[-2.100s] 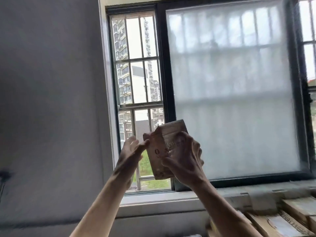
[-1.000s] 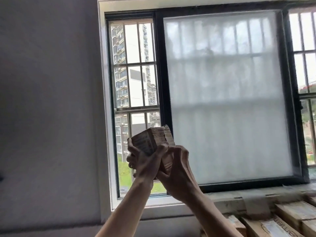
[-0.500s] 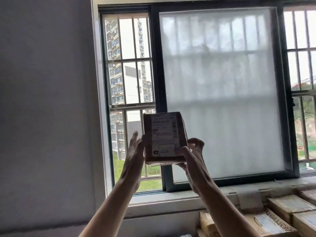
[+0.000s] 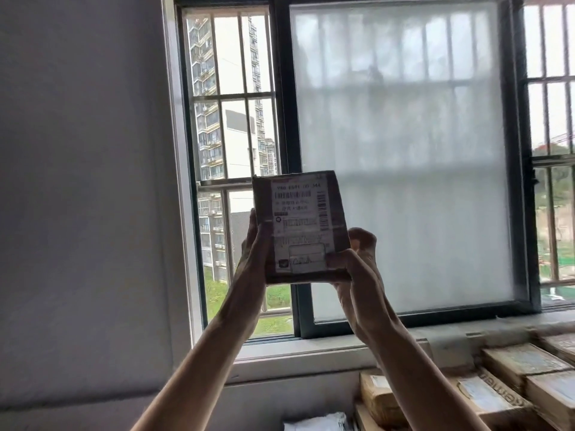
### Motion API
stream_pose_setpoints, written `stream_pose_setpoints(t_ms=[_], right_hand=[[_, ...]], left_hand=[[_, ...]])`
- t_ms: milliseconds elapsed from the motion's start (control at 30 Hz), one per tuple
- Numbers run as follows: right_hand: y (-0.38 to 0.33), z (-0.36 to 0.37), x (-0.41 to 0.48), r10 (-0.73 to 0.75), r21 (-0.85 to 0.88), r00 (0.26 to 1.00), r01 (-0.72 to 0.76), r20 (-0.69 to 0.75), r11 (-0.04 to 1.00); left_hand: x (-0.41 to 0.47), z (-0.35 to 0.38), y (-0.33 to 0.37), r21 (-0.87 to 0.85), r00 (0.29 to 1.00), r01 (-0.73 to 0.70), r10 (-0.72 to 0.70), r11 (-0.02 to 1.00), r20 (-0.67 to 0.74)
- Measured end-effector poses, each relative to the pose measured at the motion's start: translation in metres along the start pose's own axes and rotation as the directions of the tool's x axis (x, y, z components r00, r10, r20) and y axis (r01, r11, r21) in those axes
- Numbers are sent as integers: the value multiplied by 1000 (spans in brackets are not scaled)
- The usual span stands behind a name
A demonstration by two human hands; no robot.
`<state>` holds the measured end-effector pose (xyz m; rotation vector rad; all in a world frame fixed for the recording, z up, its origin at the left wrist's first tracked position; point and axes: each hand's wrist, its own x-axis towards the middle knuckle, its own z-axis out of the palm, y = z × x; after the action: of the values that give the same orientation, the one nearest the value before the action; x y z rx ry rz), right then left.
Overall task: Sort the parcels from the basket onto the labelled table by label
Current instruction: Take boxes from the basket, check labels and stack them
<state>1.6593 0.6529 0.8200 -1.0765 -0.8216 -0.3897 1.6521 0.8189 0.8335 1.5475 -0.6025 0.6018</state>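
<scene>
I hold a small brown cardboard parcel up in front of the window, its white shipping label with barcodes facing me. My left hand presses flat against the parcel's left side, fingers straight up. My right hand grips the lower right corner, thumb on the label face and fingers curled behind. The basket and the labelled table are out of view.
Several brown cardboard parcels are stacked at the lower right below the window sill. A white plastic bag peeks in at the bottom edge. A grey wall fills the left.
The parcel was turned in both hands until its label faces me. It now sits upright and steady, slightly higher and closer than half a second ago.
</scene>
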Motion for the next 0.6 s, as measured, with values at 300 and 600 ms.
stream_pose_setpoints(t_ms=[300,600], right_hand=[[8,2,1,19,9,1000,-19,-4,1000],[24,2,18,22,-35,998,-24,-58,999]], left_hand=[[-1,-4,-8,-33,1000,-24,25,999,8],[24,-12,-29,-89,999,-24,26,996,25]])
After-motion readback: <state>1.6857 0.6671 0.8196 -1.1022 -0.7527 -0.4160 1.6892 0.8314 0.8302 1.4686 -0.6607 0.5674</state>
